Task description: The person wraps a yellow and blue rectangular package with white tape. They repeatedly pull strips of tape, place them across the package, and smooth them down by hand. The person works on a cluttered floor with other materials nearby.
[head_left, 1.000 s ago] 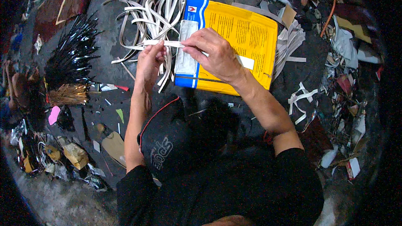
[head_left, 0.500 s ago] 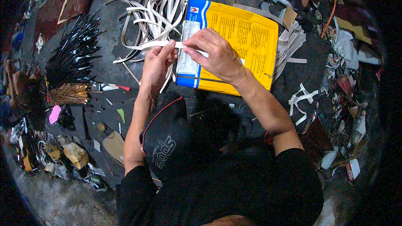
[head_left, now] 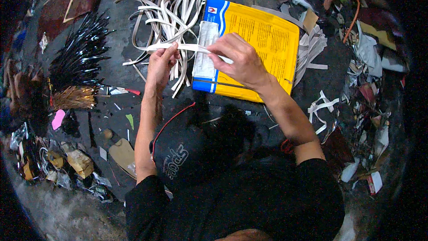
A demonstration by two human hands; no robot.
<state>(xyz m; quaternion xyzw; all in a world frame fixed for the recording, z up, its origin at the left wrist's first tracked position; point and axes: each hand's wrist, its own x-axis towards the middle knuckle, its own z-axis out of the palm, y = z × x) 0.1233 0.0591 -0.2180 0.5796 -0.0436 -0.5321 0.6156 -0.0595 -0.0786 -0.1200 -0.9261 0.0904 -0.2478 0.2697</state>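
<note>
A flat white strip (head_left: pixel 189 47) is stretched between my two hands. My left hand (head_left: pixel 162 64) pinches it with the thumb on top, beside a loose heap of white strips (head_left: pixel 171 13). Over the left part of a yellow and blue flat container (head_left: pixel 263 40), my right hand (head_left: pixel 236 58) pinches the strip's other end between thumb and fingers. Under the strip, a whitish folded pad (head_left: pixel 206 64) lies on the container's blue end. A thin dark rod (head_left: pixel 223 84) rests along the container's near edge.
More pale strips (head_left: pixel 312 47) fan out right of the container, and a few white ones (head_left: pixel 322 107) lie nearer. Bundles of shiny black strands (head_left: pixel 80 53) and brown sticks (head_left: pixel 76 98) are at left. Mixed scraps (head_left: pixel 368 93) line the right side; a red cord (head_left: pixel 171 122) lies near my left forearm.
My hands have moved apart, the right one shifting right and the left slightly left. A longer stretch of the white strip shows between them.
</note>
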